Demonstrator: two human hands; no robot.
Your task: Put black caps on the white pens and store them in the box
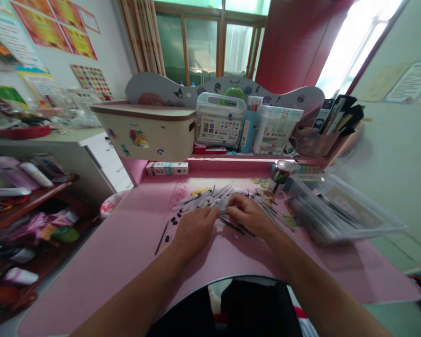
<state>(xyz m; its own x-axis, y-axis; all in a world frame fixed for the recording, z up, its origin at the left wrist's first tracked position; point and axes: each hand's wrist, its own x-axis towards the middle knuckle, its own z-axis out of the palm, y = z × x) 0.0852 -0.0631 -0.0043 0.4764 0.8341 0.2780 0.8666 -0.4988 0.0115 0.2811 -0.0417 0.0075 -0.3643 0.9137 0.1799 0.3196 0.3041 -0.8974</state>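
A loose pile of pens (pixel 214 199), white barrels and thin black refills, lies on the pink desk (pixel 126 243). My left hand (pixel 195 228) rests at the pile's near edge, fingers curled and pinched on a thin piece I cannot name. My right hand (pixel 248 216) sits right beside it, fingers bent down into the pile and closed on some pen part. The two hands almost touch at the fingertips. A few small black caps (pixel 173 220) and a black refill (pixel 161 238) lie apart to the left.
A clear plastic tray (pixel 358 210) holding several pens stands at the right. A small jar (pixel 279 175), marker cases (pixel 219 119) and a cream box (pixel 143 133) sit on the back shelf. A cluttered shelf unit (pixel 21 220) is at the left.
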